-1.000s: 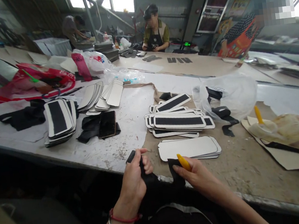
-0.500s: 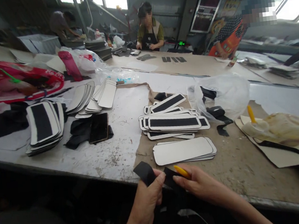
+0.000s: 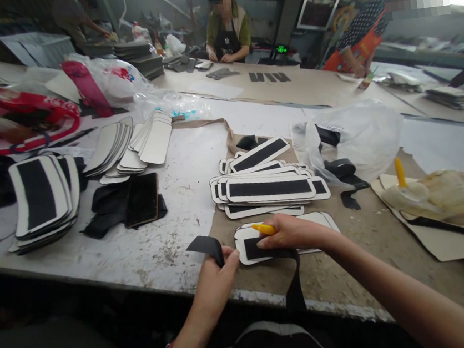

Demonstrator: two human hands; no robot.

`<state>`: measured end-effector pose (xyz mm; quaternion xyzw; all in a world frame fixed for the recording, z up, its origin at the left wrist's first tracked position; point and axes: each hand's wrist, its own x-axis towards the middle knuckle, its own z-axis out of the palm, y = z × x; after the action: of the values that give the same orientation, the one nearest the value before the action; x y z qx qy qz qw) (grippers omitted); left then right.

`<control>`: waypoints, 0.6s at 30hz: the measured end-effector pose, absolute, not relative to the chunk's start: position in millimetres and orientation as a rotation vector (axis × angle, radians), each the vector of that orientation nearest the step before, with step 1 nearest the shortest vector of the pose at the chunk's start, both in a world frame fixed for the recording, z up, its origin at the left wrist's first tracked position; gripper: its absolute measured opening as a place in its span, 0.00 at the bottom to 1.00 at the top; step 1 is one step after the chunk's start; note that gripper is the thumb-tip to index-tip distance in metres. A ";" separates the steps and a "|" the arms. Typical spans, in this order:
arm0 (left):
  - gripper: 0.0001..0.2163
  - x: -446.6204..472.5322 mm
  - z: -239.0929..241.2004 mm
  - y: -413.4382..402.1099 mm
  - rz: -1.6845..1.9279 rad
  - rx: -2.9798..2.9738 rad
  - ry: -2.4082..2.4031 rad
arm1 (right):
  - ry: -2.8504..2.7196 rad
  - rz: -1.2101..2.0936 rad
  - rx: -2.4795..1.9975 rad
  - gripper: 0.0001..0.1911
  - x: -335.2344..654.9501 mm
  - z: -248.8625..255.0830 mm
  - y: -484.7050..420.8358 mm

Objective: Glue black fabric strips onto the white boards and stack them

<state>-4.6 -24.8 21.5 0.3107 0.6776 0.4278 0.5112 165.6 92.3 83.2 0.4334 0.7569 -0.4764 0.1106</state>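
Observation:
My left hand [image 3: 215, 279] is closed at the table's front edge, pinching a black fabric strip [image 3: 204, 244] whose free end curls out to the left. My right hand [image 3: 291, 233] grips a yellow-handled tool [image 3: 263, 229]; the tool's working end is hidden in the fist. Under the right fingers a second black strip [image 3: 252, 249] lies along the left part of the top white panel [image 3: 245, 258]. That strip's tail [image 3: 295, 287] drops over the table edge. The white panels form a low stack, partly covered by my right hand and forearm.
Behind the stack lie several white panels with black strips [image 3: 269, 187]. More banded panels [image 3: 42, 195], plain panels [image 3: 155, 141] and a phone [image 3: 141, 200] are on the left. A plastic bag [image 3: 361, 131] and a glue-stained bag [image 3: 448, 197] lie right. People work across the table.
My right hand has moved up and forward from the table edge, bringing a black strip onto the top white panel. My left hand has shifted slightly left and up with its strip.

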 end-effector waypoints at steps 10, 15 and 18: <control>0.08 -7.1 13.2 -12.6 0.897 0.758 1.654 | 2.266 -1.130 1.221 0.11 146.5 68.5 107.1; 0.11 -5.7 13.9 -10.5 0.952 0.767 1.715 | 2.312 -0.998 1.181 0.15 145.5 60.7 108.2; 0.13 -4.7 14.6 -6.5 0.908 0.845 1.763 | 2.319 -0.955 1.178 0.15 144.3 58.6 107.7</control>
<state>-4.7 -6.5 14.6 0.3453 0.7206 0.3710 0.4733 144.3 107.7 58.6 0.4180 0.8225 -0.3388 0.1844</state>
